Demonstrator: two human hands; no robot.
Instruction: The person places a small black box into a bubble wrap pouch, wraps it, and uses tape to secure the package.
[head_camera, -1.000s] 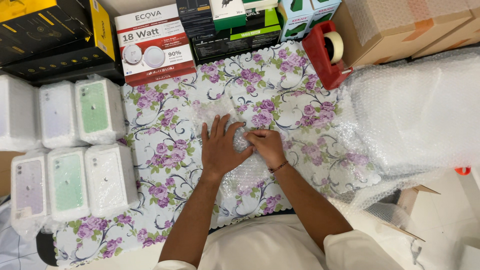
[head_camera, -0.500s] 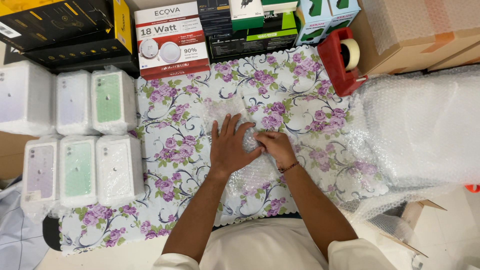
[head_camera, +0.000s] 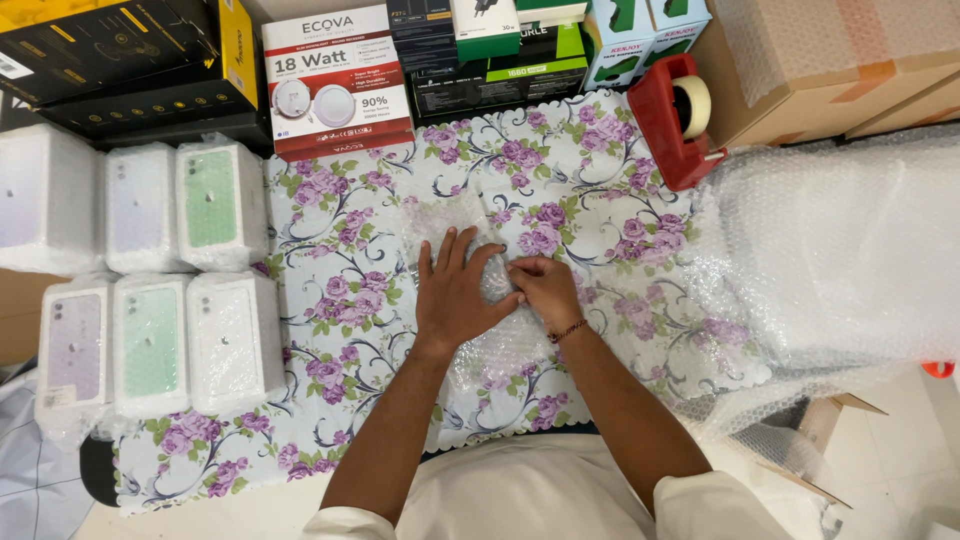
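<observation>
Wrapped boxes (head_camera: 150, 270) block the desk's (head_camera: 340, 300) left edge, cartons (head_camera: 330, 80) its far edge, bubble wrap (head_camera: 840, 250) its right; the middle is open.

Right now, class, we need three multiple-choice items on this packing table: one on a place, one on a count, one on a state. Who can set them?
1. Where is the red tape dispenser?
A. beside the cardboard boxes
B. on the wrapped boxes
C. under the left hand

2. How many wrapped boxes lie at the left?
A. three
B. six
C. nine

3. How does the left hand lie?
A. clenched
B. flat, fingers spread on bubble wrap
C. lifted clear

Answers: 1 A, it stands against the cardboard boxes; 2 B, two rows of three; 3 B, palm down.
</observation>
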